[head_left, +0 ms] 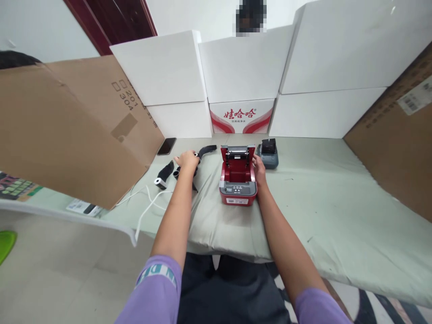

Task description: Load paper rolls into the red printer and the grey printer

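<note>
A red and grey label printer [238, 189] stands on the cloth with its lid raised, its red inner bay showing. My right hand [259, 171] grips the printer's right side, fingers against the edge near the raised lid. Farther left, my left hand [188, 159] is over a group of small rolls with black strips, its fingers bent down around a paper roll [196, 155]; the fingertips are mostly hidden. Beside it lies another roll with a white end [161, 182], its black strip partly unwound. One loose black strip [208, 149] sticks out beyond my left hand.
A smaller dark grey printer [269, 158] sits just right of my right hand. A phone [166, 146] lies at the back left. White cable [148, 207] loops near the front edge. White boxes [243, 67] and cardboard panels [77, 126] wall in the table.
</note>
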Action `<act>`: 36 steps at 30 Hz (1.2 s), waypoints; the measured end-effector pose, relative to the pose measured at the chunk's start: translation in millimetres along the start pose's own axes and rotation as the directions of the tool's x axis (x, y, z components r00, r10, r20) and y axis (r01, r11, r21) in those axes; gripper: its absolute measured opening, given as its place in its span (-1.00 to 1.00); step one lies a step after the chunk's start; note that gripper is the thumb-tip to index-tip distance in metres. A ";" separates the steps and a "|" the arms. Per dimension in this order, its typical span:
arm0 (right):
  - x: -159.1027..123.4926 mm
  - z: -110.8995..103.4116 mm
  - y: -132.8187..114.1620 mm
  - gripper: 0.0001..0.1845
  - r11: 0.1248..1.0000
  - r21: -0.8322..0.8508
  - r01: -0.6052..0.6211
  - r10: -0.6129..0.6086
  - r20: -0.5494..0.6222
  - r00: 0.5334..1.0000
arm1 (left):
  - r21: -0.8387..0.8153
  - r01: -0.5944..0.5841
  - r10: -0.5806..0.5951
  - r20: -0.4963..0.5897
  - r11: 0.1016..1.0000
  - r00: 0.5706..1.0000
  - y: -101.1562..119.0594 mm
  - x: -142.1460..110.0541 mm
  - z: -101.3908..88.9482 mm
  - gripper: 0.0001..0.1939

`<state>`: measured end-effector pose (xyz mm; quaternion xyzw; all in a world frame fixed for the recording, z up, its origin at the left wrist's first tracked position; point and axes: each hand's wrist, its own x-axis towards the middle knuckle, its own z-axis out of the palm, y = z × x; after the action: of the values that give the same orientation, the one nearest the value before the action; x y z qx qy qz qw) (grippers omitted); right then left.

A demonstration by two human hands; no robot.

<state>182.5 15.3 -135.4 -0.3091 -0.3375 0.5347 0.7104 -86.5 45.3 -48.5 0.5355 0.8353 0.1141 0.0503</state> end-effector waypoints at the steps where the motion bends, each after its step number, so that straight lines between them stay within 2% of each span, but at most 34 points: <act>1: 0.0 -0.1 0.2 -0.52 1.000 -0.002 -0.005 0.005 0.004 1.000 | 0.008 0.015 -0.016 0.017 1.000 1.000 1.1 5.3 0.1 -0.63; 4: 0.3 -0.9 0.2 -0.52 1.000 0.004 -0.019 0.019 0.008 1.000 | 0.008 0.049 -0.050 0.056 0.999 0.997 -0.1 14.3 -2.5 -0.65; 7: 0.4 -1.4 0.0 -0.53 1.000 0.020 -0.016 0.016 0.015 1.000 | -0.043 0.041 -0.041 0.004 0.998 0.999 -3.9 9.2 -6.4 -0.68; 9: 0.2 -1.3 -0.2 -0.53 1.000 0.018 -0.014 0.014 0.019 1.000 | -0.161 -0.012 -0.008 -0.123 0.987 0.992 -4.8 -2.4 -9.6 -0.71; 11: -0.1 -0.9 -0.2 -0.53 1.000 0.007 -0.018 0.018 0.011 1.000 | -0.369 -0.174 0.060 -0.302 0.913 0.952 -3.4 -18.7 -13.6 -0.72; 12: -0.2 -0.7 -0.2 -0.54 1.000 0.000 -0.021 0.021 0.008 1.000 | -0.499 -0.280 0.083 -0.380 0.820 0.921 -1.8 -28.0 -16.1 -0.71; 13: -0.3 -0.5 -0.3 -0.54 1.000 -0.008 -0.022 0.022 0.008 1.000 | -0.635 -0.371 0.086 -0.433 0.677 0.897 0.2 -37.6 -18.8 -0.70; 14: -0.4 -0.3 -0.4 -0.54 1.000 -0.014 -0.020 0.020 0.008 1.000 | -0.763 -0.424 0.078 -0.445 0.488 0.892 2.4 -47.5 -21.6 -0.68; 15: -0.5 -0.2 -0.6 -0.55 1.000 -0.018 -0.017 0.017 0.010 1.000 | -0.866 -0.419 0.077 -0.414 0.273 0.907 4.7 -57.4 -24.5 -0.65; 17: -0.5 -0.1 -1.1 -0.57 1.000 -0.013 -0.008 0.009 0.015 1.000 | -0.958 -0.260 0.130 -0.275 -0.119 0.953 8.9 -76.0 -29.9 -0.61; 18: -0.5 -0.1 -1.4 -0.58 1.000 -0.005 -0.004 0.004 0.014 1.000 | -0.955 -0.159 0.176 -0.207 -0.252 0.962 10.8 -84.2 -32.1 -0.60; 20: -0.5 0.2 -2.3 -0.59 1.000 0.009 0.001 -0.002 0.012 1.000 | -0.916 0.008 0.257 -0.104 -0.402 0.961 13.9 -97.6 -34.9 -0.60; 24: -1.2 1.0 -3.8 -0.60 1.000 -0.003 -0.007 0.007 0.004 1.000 | -0.833 0.174 0.324 -0.006 -0.526 0.946 16.7 -113.8 -33.3 -0.63; 27: -1.6 1.3 -4.0 -0.60 1.000 -0.012 -0.011 0.011 -0.004 1.000 | -0.778 0.204 0.336 -0.010 -0.594 0.942 17.1 -123.1 -29.6 -0.59; 29: -1.5 1.2 -3.7 -0.60 1.000 -0.018 -0.011 0.011 -0.010 1.000 | -0.769 0.216 0.340 -0.001 -0.602 0.941 19.3 -129.9 -27.8 -0.57; 33: -1.0 1.0 -3.5 -0.59 0.999 -0.030 -0.015 0.014 -0.009 1.000 | -0.809 0.273 0.397 0.054 -0.521 0.916 34.4 -141.7 -26.2 -0.63; 36: -1.0 1.2 -3.8 -0.61 1.000 -0.015 0.001 -0.001 0.000 1.000 | -0.876 0.303 0.521 0.070 -0.375 0.850 48.1 -144.5 -24.7 -0.65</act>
<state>183.4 13.5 -131.8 -0.3143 -0.3418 0.5317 0.7083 11.7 -69.7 -18.3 0.3462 0.2521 0.6149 0.6622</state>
